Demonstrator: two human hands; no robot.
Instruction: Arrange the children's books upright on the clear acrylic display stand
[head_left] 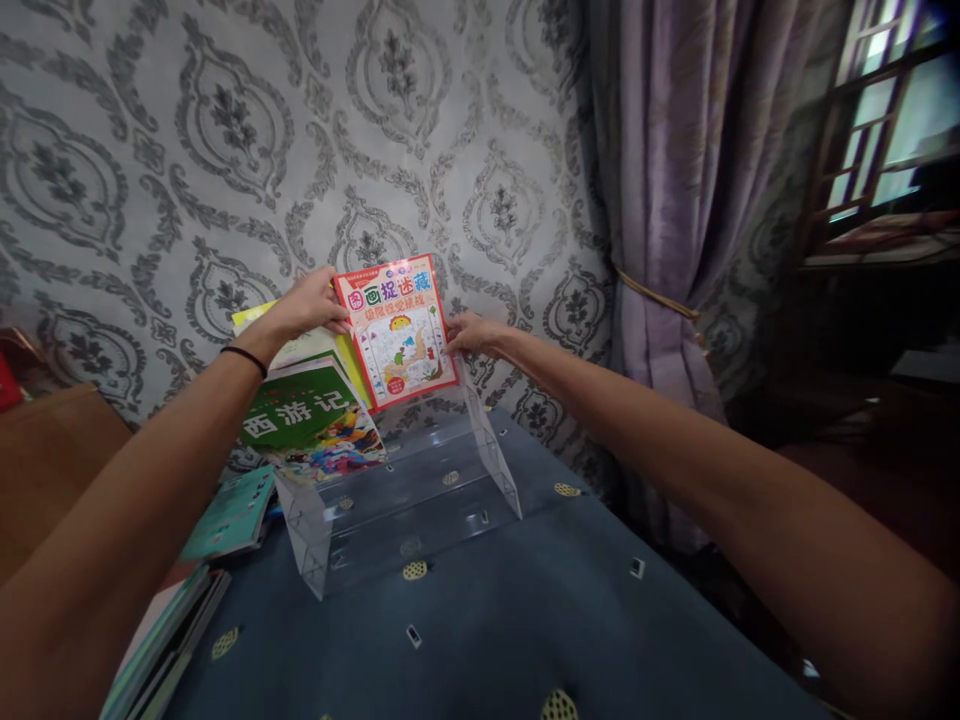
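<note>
Both hands grip a red-bordered picture book (401, 335) with Chinese lettering, held upright at the back of a clear plastic rack (405, 510). My left hand (315, 303) is closed on its upper left edge. On the opposite side, my right hand (474, 333) pinches the right edge. Left of it in the rack, a green-covered book (311, 415) with colourful figures leans in front. Behind that one stands a yellow-edged book (251, 314), partly covered by my left hand. Whether the red book's bottom edge rests on the rack, I cannot tell.
A dark blue patterned cloth (525, 620) covers the table. Teal books (232, 512) and a stack of books (161, 645) lie at the left. A wooden box-like piece (64, 460) stands farther left. Behind are a patterned wall (405, 80) and a purple curtain (667, 200).
</note>
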